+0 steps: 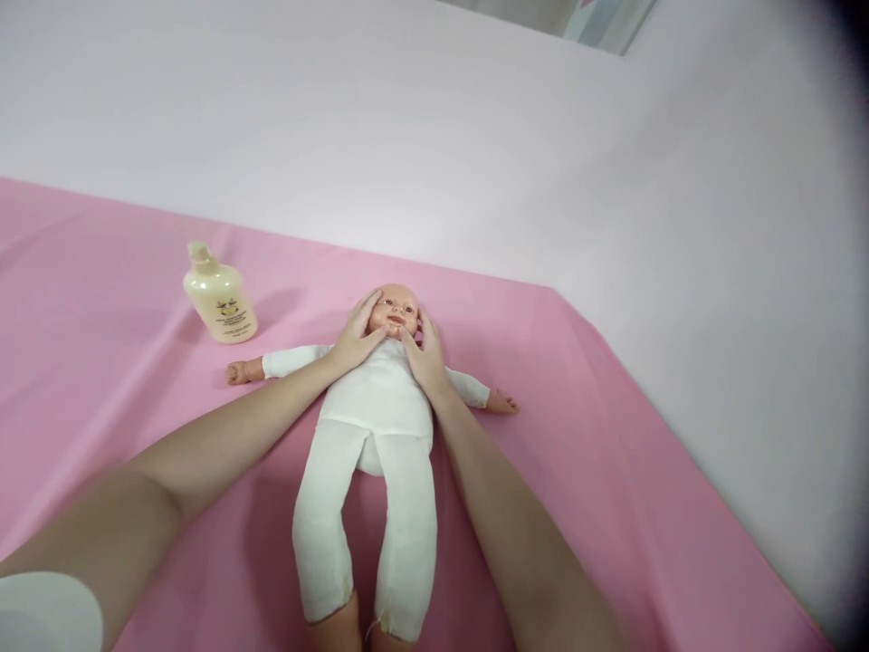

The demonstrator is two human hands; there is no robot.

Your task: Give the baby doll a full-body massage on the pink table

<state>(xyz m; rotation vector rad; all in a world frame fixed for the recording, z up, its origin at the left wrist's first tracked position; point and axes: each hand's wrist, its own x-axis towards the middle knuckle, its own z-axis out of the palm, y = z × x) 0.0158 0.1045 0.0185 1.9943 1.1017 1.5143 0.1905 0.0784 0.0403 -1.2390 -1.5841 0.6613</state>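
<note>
A baby doll (pixel 380 389) with a white cloth body lies on its back, arms spread out to both sides and feet toward me. My left hand (pixel 359 337) cups one side of the doll's head, fingers along the cheek and thumb near the chin. On the opposite side, my right hand (pixel 424 353) is pressed to the head in the same way, its thumb also by the chin. Some of the right fingers are hidden behind the head. The doll's feet are cut off by the bottom edge of the view.
A pale yellow pump bottle (pixel 224 303) stands left of the doll's outstretched arm. Everything rests on a pink cloth (pixel 557 471) with some creases. White walls (pixel 305 127) rise behind and to the right, with a framed panel (pixel 577 18) at the top.
</note>
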